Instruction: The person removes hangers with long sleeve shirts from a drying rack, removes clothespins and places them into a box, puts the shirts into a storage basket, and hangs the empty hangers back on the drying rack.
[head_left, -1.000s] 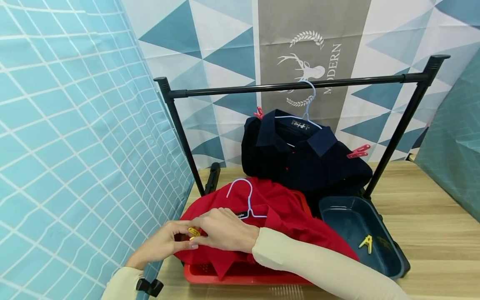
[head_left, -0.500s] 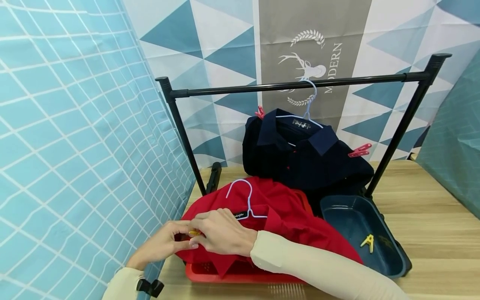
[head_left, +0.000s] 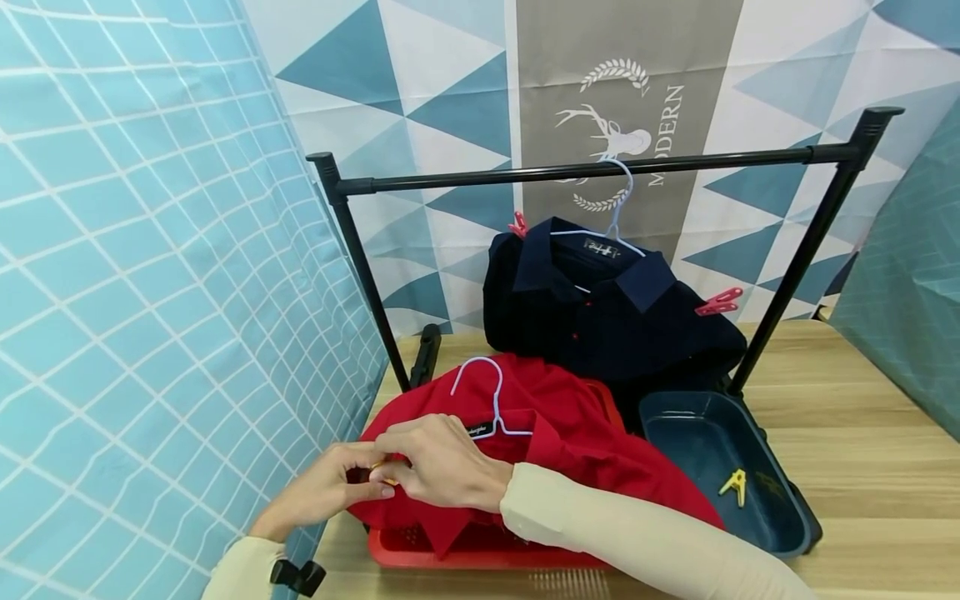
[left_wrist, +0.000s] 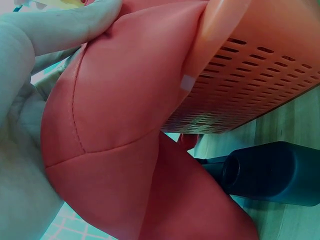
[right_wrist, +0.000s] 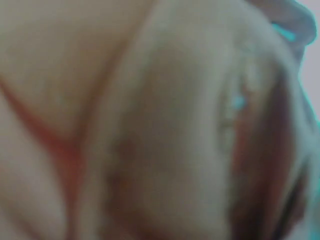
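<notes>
A red shirt (head_left: 622, 458) lies over a red basket (head_left: 420, 557), with a pale lilac hanger (head_left: 498, 404) in its collar. At the shirt's left shoulder, my left hand (head_left: 318, 492) pinches the fabric; the left wrist view shows the seamed red cloth (left_wrist: 110, 100) between thumb and fingers. My right hand (head_left: 442, 462) meets it there and pinches a yellow clothespin (head_left: 387, 477), mostly hidden by fingers. Whether the clothespin bites the cloth, I cannot tell. The right wrist view is blurred and filled by the hand.
Behind the basket stands a black rack (head_left: 525, 175). A navy shirt (head_left: 600, 325) hangs there on a lilac hanger (head_left: 617, 200), red clothespins (head_left: 718, 302) at its shoulders. To the right, a dark blue tray (head_left: 682, 417) holds another yellow clothespin (head_left: 735, 486). A patterned curtain (head_left: 150, 292) borders the left.
The yellow clothespin has turned and sunk between the fingers, so less of it shows. Both hands stay at the red shirt's left shoulder, with only slight shifts.
</notes>
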